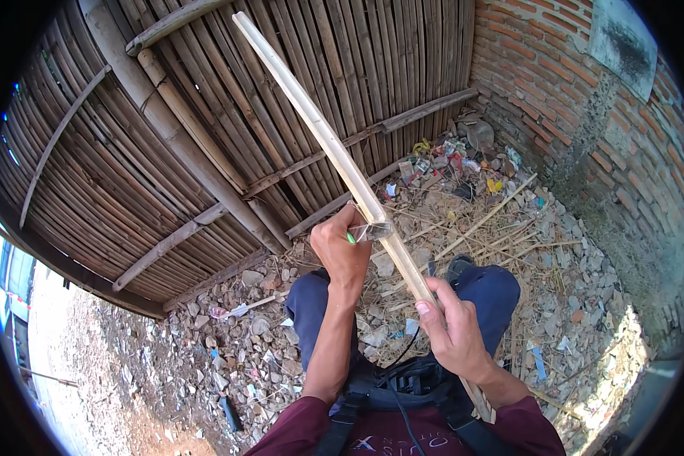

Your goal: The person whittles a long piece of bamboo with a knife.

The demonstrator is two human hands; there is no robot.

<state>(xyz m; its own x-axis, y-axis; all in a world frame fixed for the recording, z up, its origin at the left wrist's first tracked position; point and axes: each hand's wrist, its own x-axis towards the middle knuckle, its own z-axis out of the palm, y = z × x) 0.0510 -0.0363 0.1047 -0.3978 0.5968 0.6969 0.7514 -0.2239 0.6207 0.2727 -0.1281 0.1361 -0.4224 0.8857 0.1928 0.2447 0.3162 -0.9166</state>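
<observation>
A long pale strip of split bamboo (311, 114) slants from the upper left, past my knees, down to my right side. My right hand (456, 334) is closed around its lower part, with the thumb on top. My left hand (342, 247) is a fist against the middle of the strip. It grips what looks like a knife (374, 230), whose shiny metal blade lies across the bamboo where the strip bends slightly. A spot of bright green shows at the fist; the rest of the handle is hidden by my fingers.
A bamboo-slat wall (311, 68) with thick poles rises ahead and to the left. A brick wall (585, 114) stands on the right. Rubble (243, 334), bamboo offcuts (486, 220) and litter (463, 159) cover the ground. A dark object (230, 414) lies at the lower left.
</observation>
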